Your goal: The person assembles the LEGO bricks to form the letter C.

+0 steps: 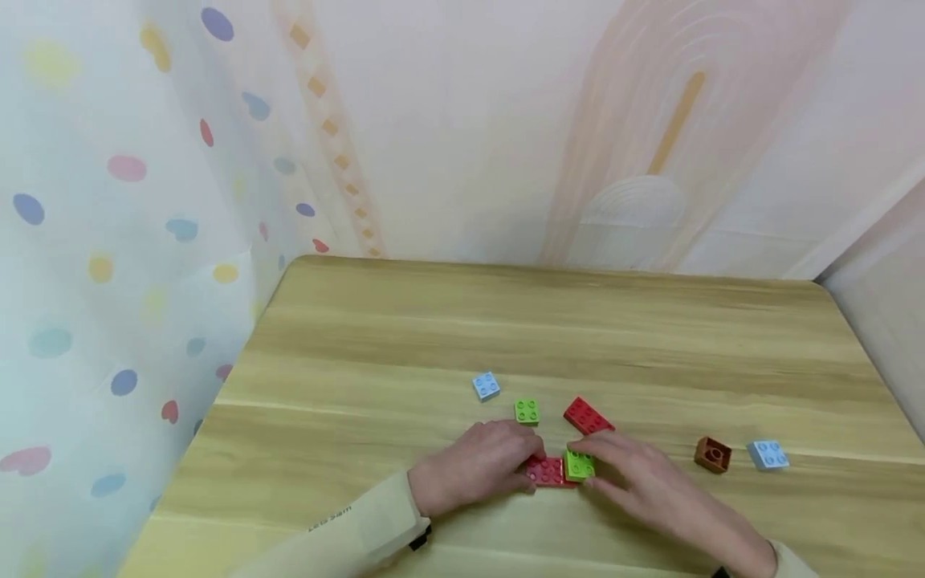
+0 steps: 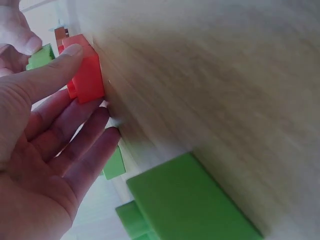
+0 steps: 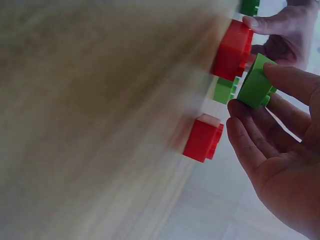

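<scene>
My left hand [image 1: 482,464] pinches the left end of a red brick [image 1: 548,471] lying studs up on the table. A small light green brick [image 1: 580,465] is held between the thumb and fingers of my right hand [image 1: 643,482], over the red brick's right end. In the right wrist view this green brick [image 3: 257,82] is tilted; whether it touches the studs I cannot tell. Behind the hands lie another green brick [image 1: 527,412] and a second red brick [image 1: 588,416]. A larger green brick [image 2: 192,200] stands close in the left wrist view, hidden in the head view.
A light blue brick [image 1: 486,386] lies behind my left hand. To the right are a brown brick [image 1: 713,454], hollow side showing, and another light blue brick [image 1: 768,454]. The wooden table [image 1: 405,321] ends at a patterned curtain [image 1: 462,144] behind and at the left.
</scene>
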`<state>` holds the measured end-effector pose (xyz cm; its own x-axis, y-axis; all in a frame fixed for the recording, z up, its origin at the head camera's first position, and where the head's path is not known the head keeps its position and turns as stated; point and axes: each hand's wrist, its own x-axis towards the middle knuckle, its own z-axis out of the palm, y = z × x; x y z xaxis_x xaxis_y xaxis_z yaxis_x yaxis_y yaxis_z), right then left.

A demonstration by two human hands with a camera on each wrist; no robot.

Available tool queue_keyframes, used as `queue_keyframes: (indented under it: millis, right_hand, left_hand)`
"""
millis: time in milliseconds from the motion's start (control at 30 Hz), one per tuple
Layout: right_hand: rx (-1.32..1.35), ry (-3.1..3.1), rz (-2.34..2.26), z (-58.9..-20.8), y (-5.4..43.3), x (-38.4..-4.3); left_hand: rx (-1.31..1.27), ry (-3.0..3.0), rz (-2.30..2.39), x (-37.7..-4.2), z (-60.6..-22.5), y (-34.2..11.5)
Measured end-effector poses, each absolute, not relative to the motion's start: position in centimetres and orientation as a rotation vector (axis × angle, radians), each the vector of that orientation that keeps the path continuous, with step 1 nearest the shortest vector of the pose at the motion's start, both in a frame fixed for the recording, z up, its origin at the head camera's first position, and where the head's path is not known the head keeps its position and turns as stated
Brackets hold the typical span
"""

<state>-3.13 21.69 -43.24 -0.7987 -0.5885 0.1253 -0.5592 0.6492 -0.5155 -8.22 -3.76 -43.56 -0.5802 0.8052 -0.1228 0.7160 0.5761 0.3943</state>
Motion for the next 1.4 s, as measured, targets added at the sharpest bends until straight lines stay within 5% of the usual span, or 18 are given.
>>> queue_keyframes:
  millis: [900, 1400]
  right_hand:
    - [-1.070, 2.749, -0.711, -43.0, 19.3, -3.4]
    - [-0.885, 2.745, -0.693, -42.7, 20.8, -3.4]
  left_hand:
    - [1.180, 2.533, 0.455, -7.8, -43.0, -5.7]
    - [1.130, 2.513, 0.492, -7.3, -42.0, -7.8]
